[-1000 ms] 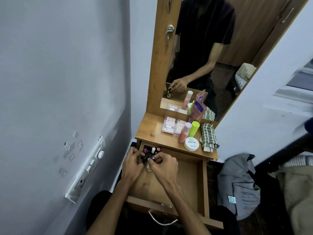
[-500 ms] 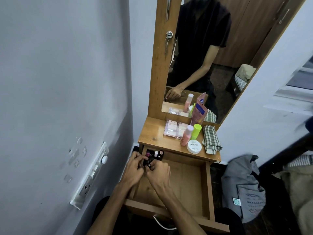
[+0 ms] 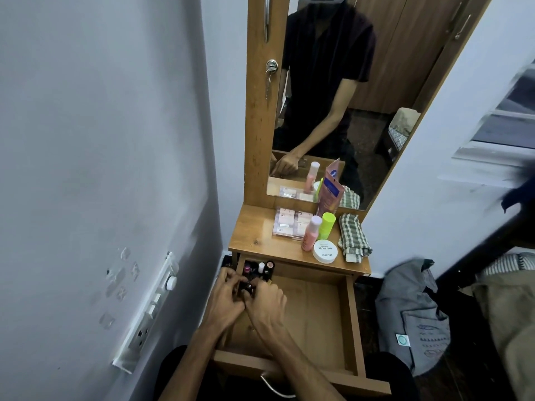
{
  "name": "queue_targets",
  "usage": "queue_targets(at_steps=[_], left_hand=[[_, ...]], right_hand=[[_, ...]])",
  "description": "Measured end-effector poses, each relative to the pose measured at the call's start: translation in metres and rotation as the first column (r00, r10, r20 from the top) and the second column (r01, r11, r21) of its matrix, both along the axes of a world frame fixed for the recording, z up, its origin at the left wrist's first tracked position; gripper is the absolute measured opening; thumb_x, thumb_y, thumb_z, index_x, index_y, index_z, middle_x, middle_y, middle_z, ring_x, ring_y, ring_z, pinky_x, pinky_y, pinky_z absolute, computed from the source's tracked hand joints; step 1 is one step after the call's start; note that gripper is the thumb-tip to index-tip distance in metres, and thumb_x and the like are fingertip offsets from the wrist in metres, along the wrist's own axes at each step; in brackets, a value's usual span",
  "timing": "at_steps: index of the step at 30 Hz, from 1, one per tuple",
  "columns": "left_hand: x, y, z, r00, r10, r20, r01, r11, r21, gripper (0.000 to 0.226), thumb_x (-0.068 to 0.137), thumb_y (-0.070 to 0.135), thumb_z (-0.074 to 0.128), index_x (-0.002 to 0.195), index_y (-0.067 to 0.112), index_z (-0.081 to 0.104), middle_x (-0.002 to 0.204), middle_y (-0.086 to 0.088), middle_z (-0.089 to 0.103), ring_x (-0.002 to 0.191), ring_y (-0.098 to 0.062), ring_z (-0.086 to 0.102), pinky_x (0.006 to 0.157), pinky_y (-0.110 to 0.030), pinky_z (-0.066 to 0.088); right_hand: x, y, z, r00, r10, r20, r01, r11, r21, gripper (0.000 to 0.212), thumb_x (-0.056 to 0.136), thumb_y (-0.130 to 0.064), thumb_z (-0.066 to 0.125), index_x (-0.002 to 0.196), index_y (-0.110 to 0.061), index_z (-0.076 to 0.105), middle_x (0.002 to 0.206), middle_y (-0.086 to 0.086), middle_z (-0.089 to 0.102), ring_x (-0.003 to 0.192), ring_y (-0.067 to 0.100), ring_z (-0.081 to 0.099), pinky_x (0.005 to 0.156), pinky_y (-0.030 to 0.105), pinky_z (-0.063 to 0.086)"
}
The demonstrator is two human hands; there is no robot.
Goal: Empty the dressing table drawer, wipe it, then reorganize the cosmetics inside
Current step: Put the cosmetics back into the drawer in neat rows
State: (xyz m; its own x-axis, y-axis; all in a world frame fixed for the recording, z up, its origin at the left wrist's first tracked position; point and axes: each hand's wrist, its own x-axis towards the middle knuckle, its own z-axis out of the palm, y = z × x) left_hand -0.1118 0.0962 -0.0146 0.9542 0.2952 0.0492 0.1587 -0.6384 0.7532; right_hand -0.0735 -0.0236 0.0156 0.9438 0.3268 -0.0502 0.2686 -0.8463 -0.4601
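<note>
Smooth wooden drawer (image 3: 318, 311), checked cloth towel (image 3: 353, 237)

The open drawer (image 3: 324, 319) at lower centre has a bare wooden floor across its middle and right side, so there is room to reach in there. Its back-left corner is crowded: a cluster of small lipsticks and nail polish bottles (image 3: 259, 269) stands there, with the left hand (image 3: 224, 302) and right hand (image 3: 267, 299) pressed together just in front. The tabletop (image 3: 254, 235) is free on its left half; the right half is blocked by a clear palette case (image 3: 291, 224), a pink bottle (image 3: 311, 233), a green bottle (image 3: 327, 225), a white jar (image 3: 325, 251) and a folded checked cloth (image 3: 353, 237). A wall (image 3: 101, 169) hems the left side.
</note>
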Motion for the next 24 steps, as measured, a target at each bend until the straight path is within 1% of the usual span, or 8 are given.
queue_targets(at_steps=[3,5,9,11,14,16,20,24], left_hand=[[-0.001,-0.002,0.002,1.000,0.010,-0.016,-0.010,0.999,0.034,0.034,0.077,0.010,0.068,0.108,0.023,0.064,0.111,0.012,0.038,0.095,-0.006,0.052,0.070,-0.008,0.042],[-0.001,-0.003,0.002,1.000,0.018,-0.015,-0.017,0.998,0.062,0.036,0.075,0.010,0.067,0.108,0.025,0.064,0.111,0.013,0.037,0.095,-0.007,0.051,0.065,-0.009,0.040],[0.000,-0.004,-0.002,1.000,0.026,-0.013,-0.025,0.995,0.097,0.042,0.069,0.017,0.071,0.109,0.025,0.066,0.112,0.011,0.038,0.097,-0.009,0.049,0.066,-0.013,0.038],[0.000,-0.006,-0.003,0.999,0.033,-0.029,-0.030,0.994,0.106,0.046,0.067,0.020,0.074,0.112,0.026,0.065,0.113,0.010,0.037,0.101,-0.009,0.048,0.068,-0.016,0.039],[0.000,-0.010,-0.002,0.998,0.048,-0.040,-0.043,0.993,0.113,0.048,0.069,0.020,0.076,0.115,0.026,0.064,0.114,0.011,0.036,0.104,-0.008,0.044,0.071,-0.017,0.038],[0.000,-0.011,-0.002,0.998,0.053,-0.045,-0.048,0.993,0.106,0.048,0.069,0.018,0.076,0.115,0.026,0.063,0.114,0.011,0.035,0.105,-0.008,0.044,0.072,-0.018,0.038],[-0.001,-0.012,-0.003,0.997,0.067,-0.046,-0.062,0.993,0.101,0.043,0.071,0.021,0.074,0.112,0.029,0.062,0.112,0.012,0.033,0.102,-0.009,0.047,0.073,-0.017,0.040],[-0.004,-0.014,-0.001,0.998,0.060,-0.036,-0.057,0.994,0.092,0.045,0.071,0.020,0.072,0.114,0.027,0.061,0.118,0.009,0.034,0.107,-0.010,0.044,0.085,-0.028,0.048]], right_hand=[[-0.001,-0.006,0.000,1.000,-0.011,0.011,0.011,0.999,0.053,0.031,0.094,-0.040,0.061,0.123,-0.029,0.065,0.109,0.002,0.074,0.103,0.026,0.068,0.088,0.036,0.054],[-0.002,-0.013,0.005,0.999,-0.036,0.027,0.032,0.993,0.113,0.034,0.091,-0.043,0.064,0.123,-0.031,0.067,0.102,-0.001,0.076,0.099,0.024,0.070,0.086,0.034,0.054],[0.005,-0.034,0.026,0.983,-0.137,0.120,0.093,0.943,0.319,0.014,0.088,-0.038,0.068,0.097,-0.030,0.076,0.072,-0.010,0.073,0.066,0.008,0.069,0.068,0.033,0.059],[0.015,-0.047,0.041,0.959,-0.211,0.189,0.113,0.897,0.428,0.006,0.089,-0.032,0.072,0.089,-0.028,0.076,0.067,-0.014,0.070,0.058,0.001,0.064,0.062,0.029,0.059],[0.036,-0.064,0.067,0.899,-0.351,0.262,0.155,0.815,0.559,0.008,0.089,-0.023,0.074,0.098,-0.023,0.074,0.068,-0.015,0.065,0.060,-0.005,0.060,0.065,0.020,0.057],[0.050,-0.072,0.083,0.853,-0.440,0.280,0.187,0.760,0.622,0.015,0.090,-0.025,0.074,0.104,-0.021,0.071,0.068,-0.014,0.063,0.062,-0.005,0.060,0.064,0.018,0.055],[0.076,-0.080,0.094,0.839,-0.475,0.266,0.252,0.772,0.584,0.039,0.088,-0.037,0.075,0.121,-0.018,0.064,0.075,-0.006,0.066,0.064,0.006,0.060,0.060,0.013,0.043],[0.091,-0.078,0.087,0.866,-0.427,0.260,0.263,0.831,0.489,0.055,0.089,-0.045,0.072,0.133,-0.017,0.057,0.076,-0.003,0.068,0.069,0.014,0.064,0.067,0.028,0.056]])
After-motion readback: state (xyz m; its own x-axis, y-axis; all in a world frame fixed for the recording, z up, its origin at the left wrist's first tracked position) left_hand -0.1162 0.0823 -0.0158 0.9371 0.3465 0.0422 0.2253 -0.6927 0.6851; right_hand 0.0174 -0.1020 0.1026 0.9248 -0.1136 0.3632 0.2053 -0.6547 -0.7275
